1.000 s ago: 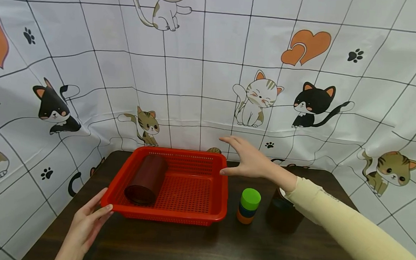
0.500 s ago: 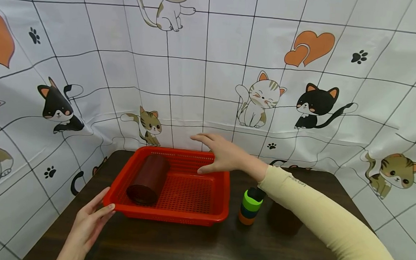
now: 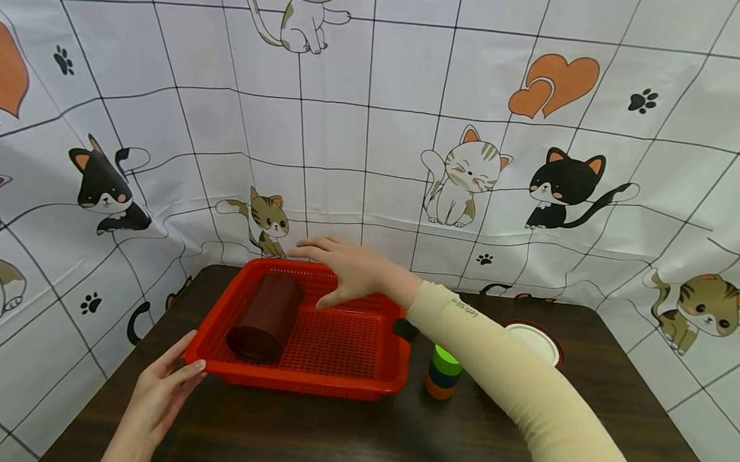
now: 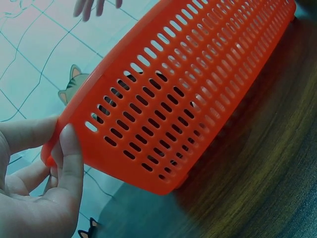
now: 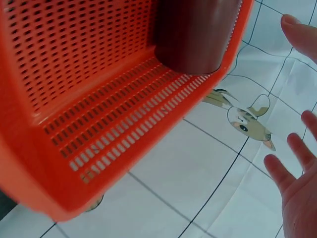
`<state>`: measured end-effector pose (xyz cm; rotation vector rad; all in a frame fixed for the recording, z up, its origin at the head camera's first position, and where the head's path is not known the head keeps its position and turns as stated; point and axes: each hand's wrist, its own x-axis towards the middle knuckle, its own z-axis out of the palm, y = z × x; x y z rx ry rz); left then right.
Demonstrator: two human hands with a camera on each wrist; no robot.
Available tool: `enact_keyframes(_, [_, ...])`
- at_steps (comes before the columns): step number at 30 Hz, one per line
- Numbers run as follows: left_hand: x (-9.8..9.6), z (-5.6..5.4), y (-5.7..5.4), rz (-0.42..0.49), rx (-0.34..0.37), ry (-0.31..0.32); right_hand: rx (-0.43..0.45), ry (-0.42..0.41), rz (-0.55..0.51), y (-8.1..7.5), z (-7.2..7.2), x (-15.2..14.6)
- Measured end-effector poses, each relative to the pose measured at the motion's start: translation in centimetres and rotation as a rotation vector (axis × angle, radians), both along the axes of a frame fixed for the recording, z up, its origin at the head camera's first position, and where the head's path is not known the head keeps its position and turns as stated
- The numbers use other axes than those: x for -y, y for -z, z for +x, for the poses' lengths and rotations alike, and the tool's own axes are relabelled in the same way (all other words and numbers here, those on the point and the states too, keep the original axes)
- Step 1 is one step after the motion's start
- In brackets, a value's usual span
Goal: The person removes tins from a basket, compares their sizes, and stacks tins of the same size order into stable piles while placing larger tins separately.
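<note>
A red plastic basket (image 3: 360, 384) sits on the dark table. Its near-left corner is pinched between thumb and fingers of my left hand (image 3: 154, 401); the left wrist view shows this grip on the rim of the basket (image 4: 148, 99). Inside, along the left side, lies a dark brown cylinder (image 3: 267, 316). Over the far part of the basket hovers my right hand (image 3: 355, 269), fingers spread and holding nothing. In the right wrist view, the fingers of the right hand (image 5: 302, 198) are apart from the basket (image 5: 114, 114) and the cylinder (image 5: 198, 34).
Right of the basket stands a small green, blue and orange stack (image 3: 444, 373), partly behind the right sleeve (image 3: 501, 366). A dark round container with a white top (image 3: 535, 342) is mostly hidden by that sleeve. A cat-print sheet (image 3: 394, 155) hangs behind the table (image 3: 306, 439).
My right hand has moved left, from the basket's right edge to above its middle, fingers still spread. The left hand keeps its grip on the corner; the basket and cylinder stay put.
</note>
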<state>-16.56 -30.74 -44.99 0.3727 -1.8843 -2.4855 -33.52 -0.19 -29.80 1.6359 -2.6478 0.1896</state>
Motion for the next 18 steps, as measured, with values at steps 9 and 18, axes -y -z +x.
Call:
enact_keyframes(9, [0.0,0.0,-0.1,0.014,-0.022,-0.006,-0.076,-0.086,0.017,1.9,-1.4,3.1])
enact_keyframes(18, [-0.1,0.1,0.0,0.013,-0.046,-0.001,-0.043,-0.117,0.051,4.6,-1.5,5.6])
